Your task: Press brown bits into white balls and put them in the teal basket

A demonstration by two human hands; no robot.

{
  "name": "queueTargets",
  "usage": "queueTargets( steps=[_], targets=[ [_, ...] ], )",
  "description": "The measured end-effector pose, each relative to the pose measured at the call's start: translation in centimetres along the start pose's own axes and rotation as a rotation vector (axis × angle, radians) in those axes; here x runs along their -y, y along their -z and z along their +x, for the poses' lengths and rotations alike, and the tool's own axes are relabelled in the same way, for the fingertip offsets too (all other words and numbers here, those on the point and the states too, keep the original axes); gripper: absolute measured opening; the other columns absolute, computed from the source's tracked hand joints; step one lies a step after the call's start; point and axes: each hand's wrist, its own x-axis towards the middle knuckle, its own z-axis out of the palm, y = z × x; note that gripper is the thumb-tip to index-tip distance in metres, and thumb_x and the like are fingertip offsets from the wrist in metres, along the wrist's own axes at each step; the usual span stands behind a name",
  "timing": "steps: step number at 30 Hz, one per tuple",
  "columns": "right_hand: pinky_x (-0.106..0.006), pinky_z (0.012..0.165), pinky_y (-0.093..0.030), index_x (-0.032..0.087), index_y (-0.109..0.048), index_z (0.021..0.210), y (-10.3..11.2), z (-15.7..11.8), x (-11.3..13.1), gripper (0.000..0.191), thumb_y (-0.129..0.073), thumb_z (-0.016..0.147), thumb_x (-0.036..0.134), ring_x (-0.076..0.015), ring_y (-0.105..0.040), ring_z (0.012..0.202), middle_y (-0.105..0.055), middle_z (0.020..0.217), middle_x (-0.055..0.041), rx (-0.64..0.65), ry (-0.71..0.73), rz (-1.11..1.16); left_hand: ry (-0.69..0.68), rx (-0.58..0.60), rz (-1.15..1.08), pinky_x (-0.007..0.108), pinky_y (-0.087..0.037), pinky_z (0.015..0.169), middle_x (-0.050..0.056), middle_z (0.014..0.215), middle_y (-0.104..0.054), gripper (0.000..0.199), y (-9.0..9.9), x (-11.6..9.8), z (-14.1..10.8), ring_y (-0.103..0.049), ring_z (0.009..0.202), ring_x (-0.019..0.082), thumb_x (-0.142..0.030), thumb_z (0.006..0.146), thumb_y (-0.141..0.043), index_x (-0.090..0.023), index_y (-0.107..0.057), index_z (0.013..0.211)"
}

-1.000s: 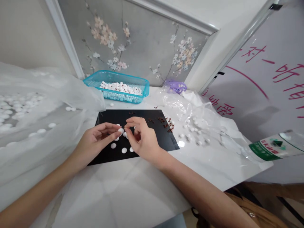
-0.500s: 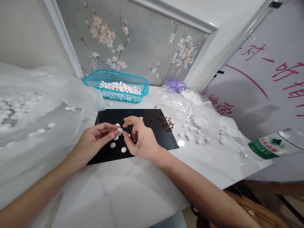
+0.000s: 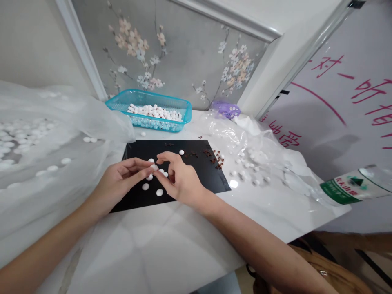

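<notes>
White piece (image 3: 154, 167): over the black mat (image 3: 214, 179), 10 o'clock from its middle.
Left hand (image 3: 114, 181): at the piece's 8 o'clock, pinching it.
Right hand (image 3: 186, 179): at 4 o'clock, thumb by it, pointing finger lifted apart; nothing seen between.
Fingertips: best pinch softly, don't wobble.

Grey floral panel (image 3: 190, 61) in pale frame (image 3: 225, 18); whiteboard (image 3: 355, 36) with pinkish-red writing (image 3: 346, 76); glossy white table (image 3: 183, 253).
</notes>
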Motion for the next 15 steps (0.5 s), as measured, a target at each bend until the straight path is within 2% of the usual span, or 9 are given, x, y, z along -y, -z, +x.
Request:
queueTargets(
  steps=[4, 9, 15],
  targets=[
    [-0.02, 0.049, -0.039, 0.021, -0.038, 0.12, -0.09, 0.04, -0.06, 0.031, -0.042, 0.091, 0.033, -0.0081, -0.057, 0.065, -0.058, 0.106, -0.0053, 0.017, -0.008, 0.01, -0.017, 0.025, 0.021, 0.029, -0.052, 0.078, 0.003, 0.089, -0.072, 0.034, 0.14, 0.37, 0.11, -0.066, 0.088, 0.022, -0.051, 0.065, -0.068, -0.024, -0.068, 0.085],
    [-0.02, 0.047, -0.035, 0.02, -0.038, 0.116, 0.01, 0.12, 0.25, 0.028, -0.044, 0.09, 0.031, -0.0073, -0.053, 0.057, -0.059, 0.091, -0.0012, 0.045, -0.068, 0.044, -0.027, 0.017, 0.04, 0.029, -0.052, 0.074, 0.003, 0.089, -0.072, 0.032, 0.14, 0.74, 0.25, -0.066, 0.086, 0.022, -0.05, 0.067, -0.067, -0.024, -0.069, 0.086],
    [-0.021, 0.046, -0.03, 0.02, -0.038, 0.109, 0.19, 0.19, 0.74, 0.021, -0.042, 0.09, 0.031, -0.0065, -0.049, 0.054, -0.056, 0.085, 0.0005, 0.077, -0.107, 0.058, -0.02, 0.023, 0.041, 0.025, -0.051, 0.069, 0.001, 0.083, -0.072, 0.029, 0.13, 0.69, 0.28, -0.066, 0.081, 0.019, -0.049, 0.068, -0.066, -0.025, -0.069, 0.083]
  ],
)
